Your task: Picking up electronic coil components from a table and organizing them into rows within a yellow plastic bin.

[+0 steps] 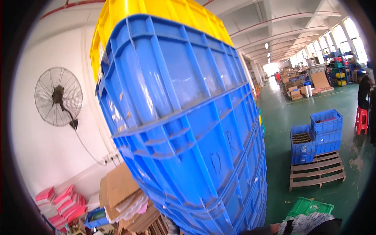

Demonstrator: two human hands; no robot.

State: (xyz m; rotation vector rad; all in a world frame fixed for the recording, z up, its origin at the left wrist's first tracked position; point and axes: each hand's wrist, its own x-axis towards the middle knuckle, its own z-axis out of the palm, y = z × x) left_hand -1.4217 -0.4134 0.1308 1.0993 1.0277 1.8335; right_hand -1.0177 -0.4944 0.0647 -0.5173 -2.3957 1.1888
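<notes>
A tall stack of blue plastic crates (196,137) rises directly before me, with a yellow crate (172,13) on top. Low in the view, my right arm reaches in with a patterned sleeve (309,223). A patch of skin, part of my right hand or wrist (275,228), shows beside the stack's lower right side. Its fingers cannot be made out, nor whether they touch a crate. My left hand is not recognisable; a small grey patch at the stack's lower left edge is too unclear to name.
A wall fan (58,92) hangs at left, above pink foam bundles (69,203) and cardboard sheets (119,184). To the right, blue crates (327,133) stand on a wooden pallet (317,172), near a green crate (311,205). Beyond are a red stool (361,119) and a person (363,94).
</notes>
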